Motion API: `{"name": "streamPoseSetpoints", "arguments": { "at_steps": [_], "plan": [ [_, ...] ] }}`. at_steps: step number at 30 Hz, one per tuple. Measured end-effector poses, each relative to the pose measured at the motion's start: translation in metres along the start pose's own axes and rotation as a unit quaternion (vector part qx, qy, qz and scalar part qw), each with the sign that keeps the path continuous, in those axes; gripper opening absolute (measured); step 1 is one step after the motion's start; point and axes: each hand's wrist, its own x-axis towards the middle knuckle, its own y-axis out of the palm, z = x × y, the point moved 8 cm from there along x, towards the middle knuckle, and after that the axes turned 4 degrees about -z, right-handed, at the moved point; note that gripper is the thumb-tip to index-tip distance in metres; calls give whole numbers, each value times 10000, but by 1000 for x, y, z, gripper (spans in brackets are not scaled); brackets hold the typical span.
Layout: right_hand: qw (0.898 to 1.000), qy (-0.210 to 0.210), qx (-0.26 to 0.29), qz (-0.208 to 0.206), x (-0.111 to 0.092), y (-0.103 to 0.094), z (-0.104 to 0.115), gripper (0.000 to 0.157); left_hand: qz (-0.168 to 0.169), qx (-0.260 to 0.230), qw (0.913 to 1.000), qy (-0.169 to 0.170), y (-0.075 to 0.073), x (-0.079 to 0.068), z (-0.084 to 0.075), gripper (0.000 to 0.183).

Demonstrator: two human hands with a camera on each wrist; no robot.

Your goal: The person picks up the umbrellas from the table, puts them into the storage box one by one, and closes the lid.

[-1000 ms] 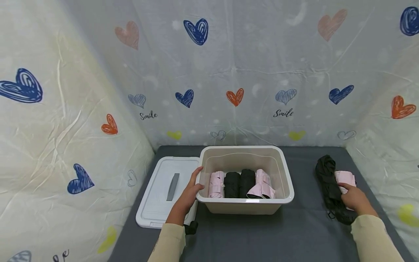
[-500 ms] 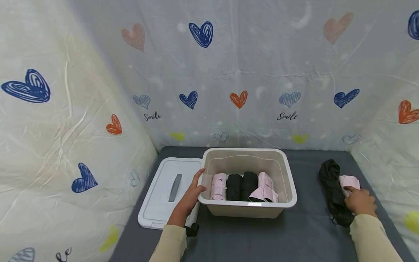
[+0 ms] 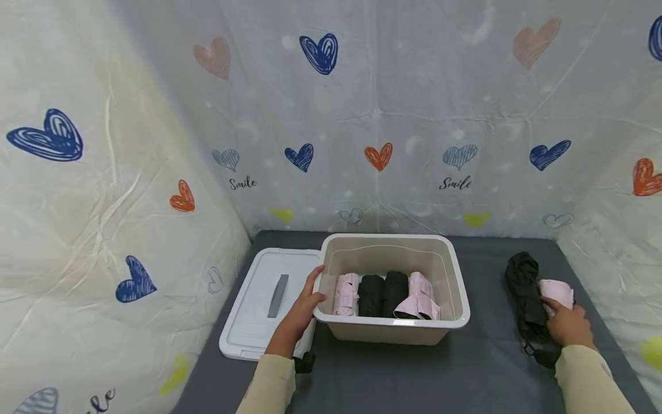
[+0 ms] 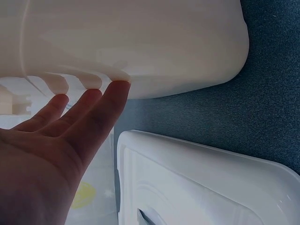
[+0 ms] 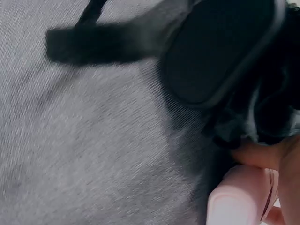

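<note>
My left hand (image 3: 298, 313) is at the left rim of a beige plastic bin (image 3: 383, 332); in the left wrist view its straight fingers (image 4: 96, 126) press the outer wall. Four rolled bundles stand in the bin, a pink roll (image 3: 345, 294) at the left, two black rolls (image 3: 370, 296), and a looser pink roll (image 3: 418, 296) at the right. On the right of the table, my right hand (image 3: 570, 326) grips a pink folding umbrella (image 3: 557, 291). Touching close beside it lies a black folding umbrella (image 3: 524, 296), its oval handle end (image 5: 218, 51) and strap filling the right wrist view.
A white lid (image 3: 258, 328) with a grey handle lies flat left of the bin. Near its front corner is a small black piece (image 3: 305, 362). Grey cloth (image 3: 414, 379) covers the table, and heart-printed curtains (image 3: 331, 115) enclose its back and sides.
My right hand's grip on the pink umbrella has shifted, and the pink umbrella has moved slightly right, away from the black one. My left hand stays at the bin's rim.
</note>
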Motion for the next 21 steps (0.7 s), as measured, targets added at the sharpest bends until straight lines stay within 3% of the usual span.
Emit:
{"name": "streamPoseSetpoints", "arguments": {
  "at_steps": [4,7,9,11,15,21],
  "plan": [
    [9992,-350,-46,-198,0,-8,1,56,66,-32,9999,-77,3,-5,-5,69],
    [9974,-192,697,55,-4,-15,0,64,70,9,9999,-112,3,-9,-11,68],
    [9871,175,1562,321,-6,-15,-4,70,63,7,9999,-97,2,-10,-12,69],
    [9663,581,2435,591,-10,-13,-7,77,40,24,9999,-91,1,-6,-5,69],
    [9401,800,3229,744,-17,-13,-8,84,-15,62,10000,-41,-1,-1,1,67],
    [9378,584,3381,527,-29,-19,4,82,-15,100,9999,-10,0,2,2,66]
  ]
}}
